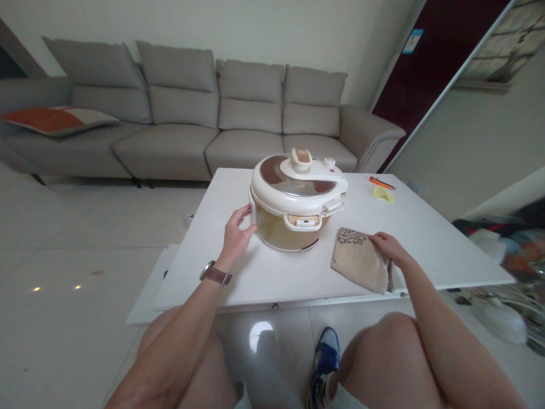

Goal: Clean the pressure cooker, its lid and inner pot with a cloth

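Note:
A white and brown pressure cooker (293, 196) with its lid on stands on the white table (200, 272). My left hand (237, 233) is at the cooker's left side, thumb and fingers closed around the white strip there. To the right of the cooker, my right hand (388, 247) pinches the top right edge of a folded beige cloth (360, 262) with a dark pattern, which lies near the table's front edge.
Behind the cooker at the right lie an orange cutter (382, 183) and a yellow-green piece (384, 195). A grey sofa (242, 150) stands beyond the table. Assorted items are piled on the floor at the right.

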Available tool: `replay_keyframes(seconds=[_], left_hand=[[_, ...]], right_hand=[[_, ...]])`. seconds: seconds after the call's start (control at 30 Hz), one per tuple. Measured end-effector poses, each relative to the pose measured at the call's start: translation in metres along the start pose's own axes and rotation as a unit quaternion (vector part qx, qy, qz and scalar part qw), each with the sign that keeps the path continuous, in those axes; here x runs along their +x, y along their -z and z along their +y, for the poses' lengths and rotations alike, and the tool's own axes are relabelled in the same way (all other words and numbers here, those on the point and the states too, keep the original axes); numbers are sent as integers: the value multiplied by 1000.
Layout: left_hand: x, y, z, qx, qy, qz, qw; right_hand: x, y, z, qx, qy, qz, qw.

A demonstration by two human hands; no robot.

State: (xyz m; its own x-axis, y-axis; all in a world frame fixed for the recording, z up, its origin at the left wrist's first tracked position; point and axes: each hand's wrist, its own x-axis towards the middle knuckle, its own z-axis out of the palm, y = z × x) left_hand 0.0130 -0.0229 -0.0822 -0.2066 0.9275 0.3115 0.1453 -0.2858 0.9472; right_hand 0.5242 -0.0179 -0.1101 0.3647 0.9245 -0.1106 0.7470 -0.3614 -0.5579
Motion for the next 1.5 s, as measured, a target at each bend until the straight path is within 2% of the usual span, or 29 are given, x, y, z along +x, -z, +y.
replay_keyframes(seconds=[0.1, 0.2, 0.37, 0.43, 0.53, 0.63, 0.7, 0.73, 0.77, 0.87, 0.93, 0.97, 1.0, 1.03, 1.1, 1.13, 1.17, 1.2, 1.3, 1.37, 1.43, 1.5], left_hand=[[2, 4, 2, -20, 25, -17, 999], [-1, 3, 3, -14, 25, -15, 999], [-8, -6, 7, -15, 17, 7, 1000], [-10, -11, 7, -22, 17, 22, 999], [-19, -21, 0, -41, 29, 98, 994], [-40, -39, -12, -56, 106, 206, 971], [-59, -56, -20, -76, 170, 209, 960], [-68, -64, -22, -94, 192, 177, 961], [-77, -73, -22, -123, 211, 120, 962], [-100, -96, -15, -171, 232, -9, 958], [-111, -105, -4, -223, 235, -86, 942], [-117, -107, 2, -262, 247, -133, 923], [-121, -107, 7, -309, 269, -186, 893], [-126, -106, 12, -363, 308, -242, 845], [-133, -101, 21, -419, 396, -383, 722], [-135, -97, 23, -436, 415, -413, 683], [-136, -94, 25, -449, 426, -427, 659], [-136, -92, 26, -456, 435, -428, 648], [-128, -80, 30, -435, 458, -406, 661], [-115, -67, 35, -386, 456, -394, 699], [-97, -45, 40, -314, 415, -369, 770], [-76, -17, 46, -242, 332, -305, 859]], right_hand=[[-4, 2, -2, 32, -12, -32, 999], [-10, 2, -4, 103, -28, -96, 990], [-27, 3, -6, 229, -55, -210, 949], [-35, 4, -9, 275, -60, -228, 932], [-50, 10, -18, 332, -50, -214, 917], [-69, 21, -32, 380, -38, -207, 901], [-84, 30, -43, 406, -23, -199, 892], [-93, 34, -49, 417, -13, -200, 887], [-102, 39, -55, 427, 0, -205, 881], [-130, 49, -73, 445, 39, -239, 862], [-146, 50, -85, 454, 59, -263, 849], [-154, 49, -91, 461, 65, -271, 842], [-160, 46, -98, 467, 66, -281, 836], [-165, 43, -104, 470, 65, -289, 831], [-172, 34, -116, 467, 58, -302, 829], [-174, 30, -122, 461, 52, -309, 830], [-175, 26, -127, 456, 45, -316, 831], [-174, 22, -132, 451, 38, -320, 832], [-168, 13, -141, 430, 51, -314, 845], [-158, 7, -142, 412, 91, -280, 862], [-144, 1, -141, 410, 112, -240, 873], [-129, -5, -140, 421, 102, -207, 877]])
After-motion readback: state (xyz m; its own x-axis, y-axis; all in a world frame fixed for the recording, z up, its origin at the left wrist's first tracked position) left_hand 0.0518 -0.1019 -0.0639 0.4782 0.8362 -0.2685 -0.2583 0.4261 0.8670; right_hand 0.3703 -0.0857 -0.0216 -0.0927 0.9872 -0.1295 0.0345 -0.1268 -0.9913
